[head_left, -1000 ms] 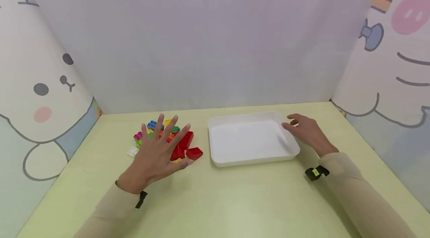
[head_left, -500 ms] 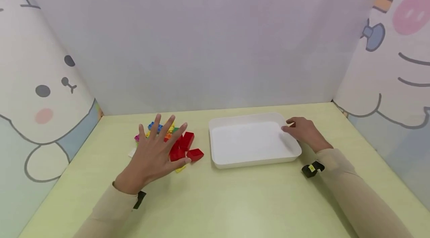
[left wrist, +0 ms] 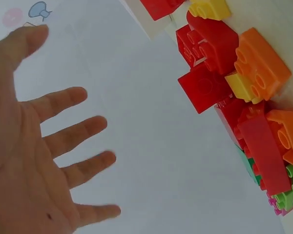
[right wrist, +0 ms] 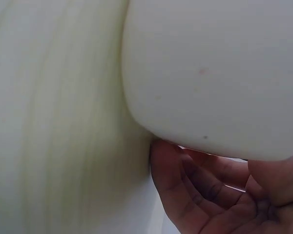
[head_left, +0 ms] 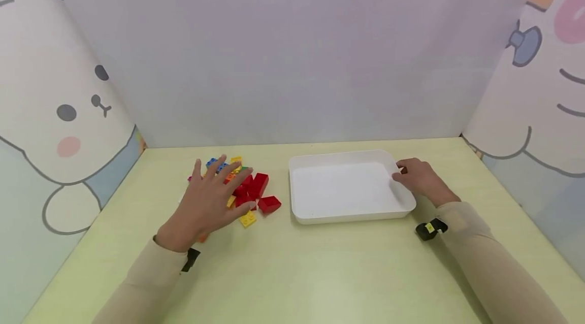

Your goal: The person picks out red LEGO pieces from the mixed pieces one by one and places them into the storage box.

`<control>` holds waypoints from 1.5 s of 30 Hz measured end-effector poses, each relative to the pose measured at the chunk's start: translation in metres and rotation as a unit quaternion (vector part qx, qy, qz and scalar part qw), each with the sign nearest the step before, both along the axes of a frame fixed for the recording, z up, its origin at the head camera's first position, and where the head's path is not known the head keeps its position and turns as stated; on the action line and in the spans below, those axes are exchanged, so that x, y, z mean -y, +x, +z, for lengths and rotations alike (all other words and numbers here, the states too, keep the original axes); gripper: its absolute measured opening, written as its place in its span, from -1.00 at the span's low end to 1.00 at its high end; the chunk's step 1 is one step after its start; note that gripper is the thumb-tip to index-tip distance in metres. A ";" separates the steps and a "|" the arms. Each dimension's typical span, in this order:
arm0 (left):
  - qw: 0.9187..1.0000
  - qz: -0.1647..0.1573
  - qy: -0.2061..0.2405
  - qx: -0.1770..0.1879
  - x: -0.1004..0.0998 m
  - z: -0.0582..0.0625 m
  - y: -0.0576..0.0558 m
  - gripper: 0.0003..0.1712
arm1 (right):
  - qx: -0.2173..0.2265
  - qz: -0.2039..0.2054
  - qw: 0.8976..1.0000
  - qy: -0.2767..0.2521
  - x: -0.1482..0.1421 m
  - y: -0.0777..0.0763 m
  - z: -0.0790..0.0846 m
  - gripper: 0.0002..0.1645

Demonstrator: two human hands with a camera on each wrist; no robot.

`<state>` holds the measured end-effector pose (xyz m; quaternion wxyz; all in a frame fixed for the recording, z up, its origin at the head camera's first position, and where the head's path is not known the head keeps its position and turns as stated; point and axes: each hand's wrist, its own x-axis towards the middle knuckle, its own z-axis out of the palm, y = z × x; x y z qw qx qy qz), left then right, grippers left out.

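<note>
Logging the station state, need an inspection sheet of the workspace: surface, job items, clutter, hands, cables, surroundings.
Surface: pale yellow-green table, light sheen near the front middle.
Job items: white tray, upright; pile of toy bricks to its left, apart from it, mixed colours, partly hidden by a hand.
Clutter: nothing seen.
Hands: left hand over the bricks, fingers spread, no contact seen; right hand grips the tray's right rim. Black devices on both wrists.
Cables: nothing seen.
Surroundings: plain pale backdrop behind; side panels with cartoon animal prints.
</note>
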<state>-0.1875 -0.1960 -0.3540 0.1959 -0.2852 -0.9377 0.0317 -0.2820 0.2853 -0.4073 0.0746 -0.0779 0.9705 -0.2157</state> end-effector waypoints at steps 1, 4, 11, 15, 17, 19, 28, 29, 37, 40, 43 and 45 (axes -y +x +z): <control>1.000 -0.010 0.004 0.002 -0.001 0.001 0.000 -0.26 | 0.000 0.002 1.000 -0.001 0.000 0.000 0.000 -0.41; 0.999 -0.042 0.022 0.010 -0.008 0.005 0.001 -0.38 | -0.003 0.005 1.000 0.001 -0.001 0.001 0.002 -0.40; 0.998 -0.053 0.033 0.014 -0.028 0.010 0.000 -0.43 | 0.002 0.002 1.000 0.001 -0.001 0.003 0.004 -0.37; 0.997 -0.044 0.017 0.060 -0.035 0.013 -0.004 -0.46 | 0.002 0.004 1.000 0.001 0.002 0.001 0.003 -0.38; 0.995 -0.030 0.005 0.094 -0.039 0.017 -0.008 -0.47 | -0.001 0.006 1.000 0.000 0.003 0.000 0.003 -0.38; 0.992 -0.013 -0.005 0.127 -0.042 0.020 -0.012 -0.47 | -0.001 0.007 1.000 -0.002 0.004 0.000 0.002 -0.38; 0.974 -0.004 -0.040 0.222 -0.057 0.015 -0.027 -0.34 | 0.000 0.000 1.000 0.000 0.000 0.001 0.001 -0.39; 0.971 -0.008 -0.050 0.232 -0.059 0.012 -0.028 -0.32 | 0.001 0.000 1.000 -0.001 -0.001 0.001 0.000 -0.39; 0.962 -0.011 -0.062 0.264 -0.078 0.001 -0.042 -0.31 | -0.001 -0.007 1.000 0.003 -0.008 0.004 -0.001 -0.46; 0.960 -0.012 -0.073 0.269 -0.085 0.001 -0.045 -0.33 | -0.003 -0.005 1.000 -0.002 -0.007 0.004 0.000 -0.46; 0.956 -0.002 -0.087 0.280 -0.086 0.000 -0.043 -0.31 | -0.003 -0.003 1.000 -0.003 -0.003 0.004 0.000 -0.45; 0.955 0.011 -0.092 0.283 -0.084 -0.003 -0.043 -0.30 | -0.004 -0.004 1.000 -0.002 -0.002 0.003 0.000 -0.44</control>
